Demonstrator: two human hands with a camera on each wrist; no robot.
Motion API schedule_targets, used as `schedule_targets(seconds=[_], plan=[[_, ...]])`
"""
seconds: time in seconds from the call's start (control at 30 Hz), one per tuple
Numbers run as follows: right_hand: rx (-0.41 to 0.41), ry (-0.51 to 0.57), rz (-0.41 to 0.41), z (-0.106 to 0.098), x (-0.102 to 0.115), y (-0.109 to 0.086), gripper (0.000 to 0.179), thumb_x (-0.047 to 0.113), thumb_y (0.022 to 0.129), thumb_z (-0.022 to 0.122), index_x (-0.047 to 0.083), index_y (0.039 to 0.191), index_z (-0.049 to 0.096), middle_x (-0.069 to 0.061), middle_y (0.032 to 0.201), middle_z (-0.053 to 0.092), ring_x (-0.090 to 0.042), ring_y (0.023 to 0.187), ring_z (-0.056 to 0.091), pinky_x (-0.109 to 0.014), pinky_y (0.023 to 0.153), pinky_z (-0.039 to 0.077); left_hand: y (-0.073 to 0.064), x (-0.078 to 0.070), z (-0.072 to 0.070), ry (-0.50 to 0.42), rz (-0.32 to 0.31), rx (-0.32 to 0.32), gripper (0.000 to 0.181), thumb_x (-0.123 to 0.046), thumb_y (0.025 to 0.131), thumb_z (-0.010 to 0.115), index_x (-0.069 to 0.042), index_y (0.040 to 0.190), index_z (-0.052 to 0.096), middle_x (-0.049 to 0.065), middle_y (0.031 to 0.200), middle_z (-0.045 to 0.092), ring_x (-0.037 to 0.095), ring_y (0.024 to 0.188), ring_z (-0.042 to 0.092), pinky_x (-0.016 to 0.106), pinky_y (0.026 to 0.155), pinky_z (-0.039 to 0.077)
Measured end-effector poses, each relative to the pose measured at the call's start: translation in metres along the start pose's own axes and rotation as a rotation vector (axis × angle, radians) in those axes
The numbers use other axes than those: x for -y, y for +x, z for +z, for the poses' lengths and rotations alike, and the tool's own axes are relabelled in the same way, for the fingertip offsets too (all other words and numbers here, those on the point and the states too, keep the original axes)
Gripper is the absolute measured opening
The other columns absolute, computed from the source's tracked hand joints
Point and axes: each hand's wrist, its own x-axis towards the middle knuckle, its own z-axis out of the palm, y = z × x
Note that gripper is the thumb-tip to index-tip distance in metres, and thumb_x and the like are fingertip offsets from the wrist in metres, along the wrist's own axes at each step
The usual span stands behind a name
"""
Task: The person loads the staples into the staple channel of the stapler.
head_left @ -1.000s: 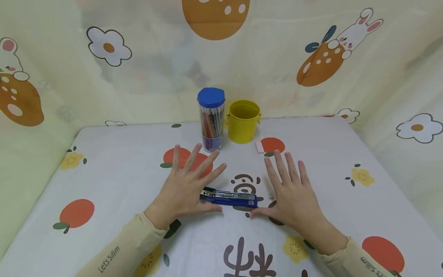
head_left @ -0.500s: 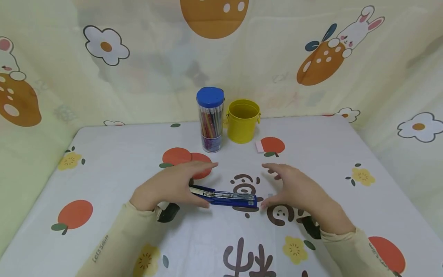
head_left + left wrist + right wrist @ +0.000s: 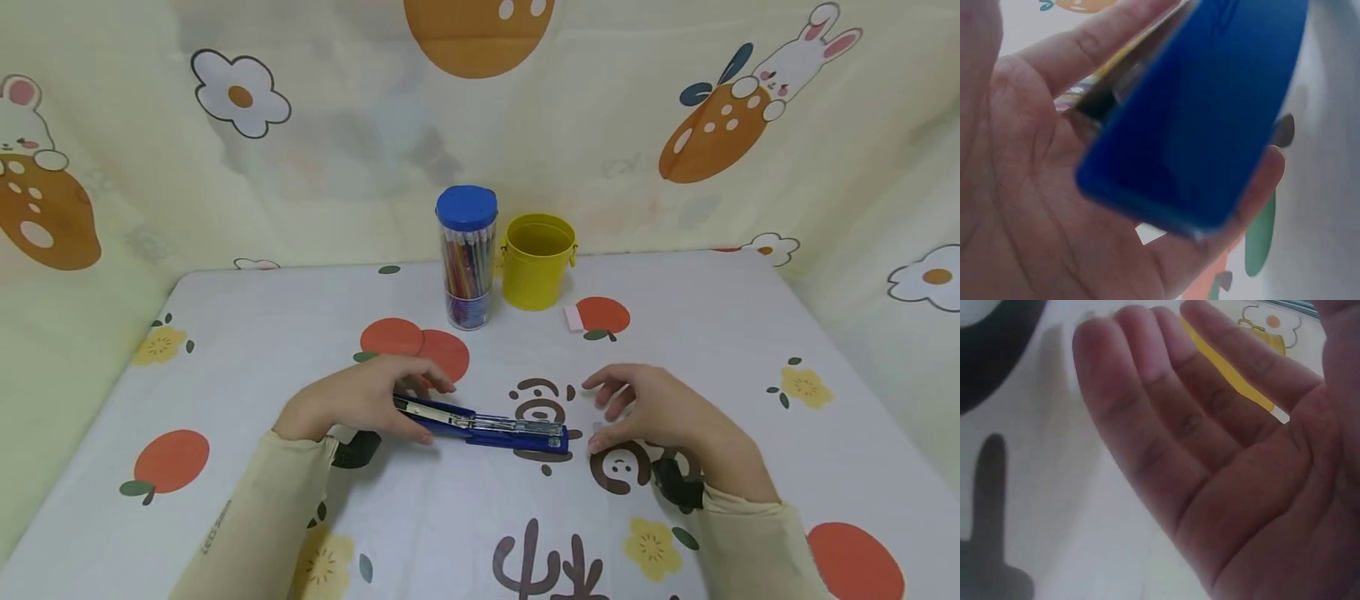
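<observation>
A blue stapler (image 3: 517, 432), swung open with its metal inside showing, lies in the middle of the table in the head view. My left hand (image 3: 352, 402) is around its left end, thumb on the near side and fingers on the far side, without closing on it. In the left wrist view the blue end of the stapler (image 3: 1191, 119) stands before the palm, between loosely spread fingers. My right hand (image 3: 667, 412) hovers right of the stapler, fingers loosely bent and holding nothing. A small grey piece (image 3: 597, 427) lies by its thumb.
At the back stand a clear tube of pencils (image 3: 468, 258) with a blue lid and a yellow bucket (image 3: 534, 271). A small pale pink block (image 3: 573, 318) lies in front of the bucket. A printed cloth (image 3: 247, 517) covers the table, and printed curtains (image 3: 337, 167) hang behind.
Both hands have turned from flat and spread, palms down, to sideways with bent fingers. The left has drawn back leftward around the stapler's end. The stapler stays in place; the view has shifted slightly.
</observation>
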Motion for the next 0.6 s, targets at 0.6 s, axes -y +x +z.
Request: schedule_targets(seconds=[0.6], plan=[[0.052,0.044,-0.005,0.002,-0.016,0.003,0.038,0.021,0.066,0.096,0.01,0.095,0.075,-0.001,0.081,0.066,-0.02,0.078,0.06,-0.031,0.068,0.051,0.001,0.012,0.0,0.014,-0.018,0.03,0.04,-0.017,0.079,0.088,-0.022,0.114,0.069,-0.012,0.11,0.068,0.018,0.098,0.061,0.039,0.09,0.048]])
